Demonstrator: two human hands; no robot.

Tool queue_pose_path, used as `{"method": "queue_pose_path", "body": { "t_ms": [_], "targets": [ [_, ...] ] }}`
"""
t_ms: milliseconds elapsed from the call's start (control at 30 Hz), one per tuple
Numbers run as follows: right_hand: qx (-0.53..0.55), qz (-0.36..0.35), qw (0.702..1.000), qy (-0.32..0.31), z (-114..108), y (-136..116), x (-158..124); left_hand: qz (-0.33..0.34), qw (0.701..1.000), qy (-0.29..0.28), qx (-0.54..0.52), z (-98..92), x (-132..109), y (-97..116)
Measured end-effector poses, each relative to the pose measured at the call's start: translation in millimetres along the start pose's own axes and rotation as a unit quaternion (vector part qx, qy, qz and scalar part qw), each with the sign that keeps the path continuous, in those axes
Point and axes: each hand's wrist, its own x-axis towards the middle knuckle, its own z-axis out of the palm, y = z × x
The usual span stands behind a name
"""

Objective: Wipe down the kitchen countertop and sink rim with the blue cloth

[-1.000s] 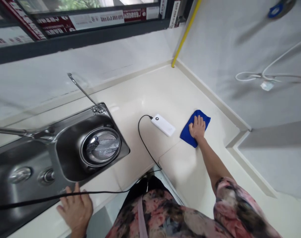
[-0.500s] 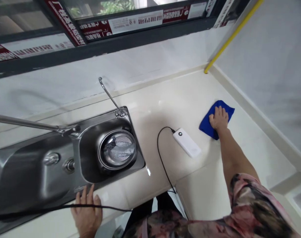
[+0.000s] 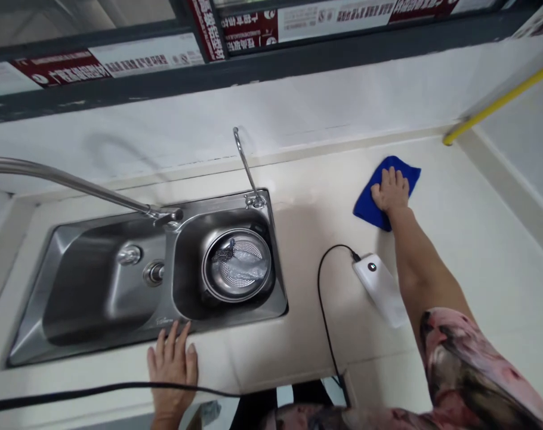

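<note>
My right hand (image 3: 390, 190) lies flat, fingers spread, pressing a blue cloth (image 3: 369, 200) onto the cream countertop (image 3: 477, 239) near the back wall. My left hand (image 3: 173, 362) rests flat with fingers apart on the counter's front edge, its fingertips touching the rim of the steel double sink (image 3: 96, 286). A white power bank (image 3: 380, 288) lies beside my right forearm, its black cable (image 3: 323, 298) running toward the counter's front.
A metal strainer bowl (image 3: 238, 272) sits in the right sink basin. Two taps, a long one (image 3: 74, 185) and a thin one (image 3: 245, 167), rise behind the sink. A black cable (image 3: 74, 394) crosses the front edge. A yellow pipe (image 3: 495, 104) stands in the corner.
My right hand slid the blue cloth away toward the back wall, past the power bank. My view swung left, so the whole sink shows. My left hand stayed on the counter edge.
</note>
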Motion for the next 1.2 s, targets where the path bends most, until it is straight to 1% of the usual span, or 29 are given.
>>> {"method": "queue_pose_path", "body": {
  "t_ms": [133,233,333,400,500,567,633,733,800,900,967,1033,1100,1200],
  "targets": [
    [0.063,-0.051,0.997,-0.009,-4,-72,14,0.016,1.000,0.014,0.013,0.0,0,2],
    [0.090,-0.087,0.992,-0.006,-12,-134,12,0.017,1.000,0.018,0.015,1.9,-2,2],
    [0.100,-0.129,0.987,-0.005,-21,-194,0,0.011,1.000,0.017,0.011,4.0,-3,2],
    [0.102,-0.162,0.982,-0.007,-27,-229,-13,0.012,1.000,0.021,0.007,4.8,-3,3],
    [0.107,-0.203,0.973,-0.009,-33,-267,-36,0.021,0.999,0.032,0.004,4.7,-2,4],
    [0.114,-0.226,0.967,-0.013,-35,-280,-52,0.030,0.999,0.042,0.004,4.1,-1,4],
    [0.122,-0.247,0.961,-0.016,-37,-285,-70,0.038,0.998,0.046,0.005,3.5,-1,4],
    [0.129,-0.279,0.952,-0.016,-38,-282,-97,0.037,0.999,0.037,-0.005,3.3,-1,3],
    [0.131,-0.300,0.945,-0.019,-39,-278,-113,0.025,0.999,0.028,-0.015,3.7,-2,3],
    [0.141,-0.315,0.938,-0.032,-42,-274,-128,0.012,0.999,0.024,-0.025,4.8,-2,3],
    [0.151,-0.314,0.937,-0.035,-43,-274,-127,0.013,0.999,0.026,-0.027,5.7,-1,3],
    [0.163,-0.312,0.935,-0.035,-44,-276,-118,0.017,0.999,0.030,-0.025,6.5,0,3],
    [0.176,-0.311,0.933,-0.037,-43,-281,-100,0.020,0.999,0.036,-0.018,7.0,0,1],
    [0.197,-0.309,0.930,-0.035,-40,-290,-67,0.027,0.999,0.038,-0.005,6.5,0,-2]
  ]
}}
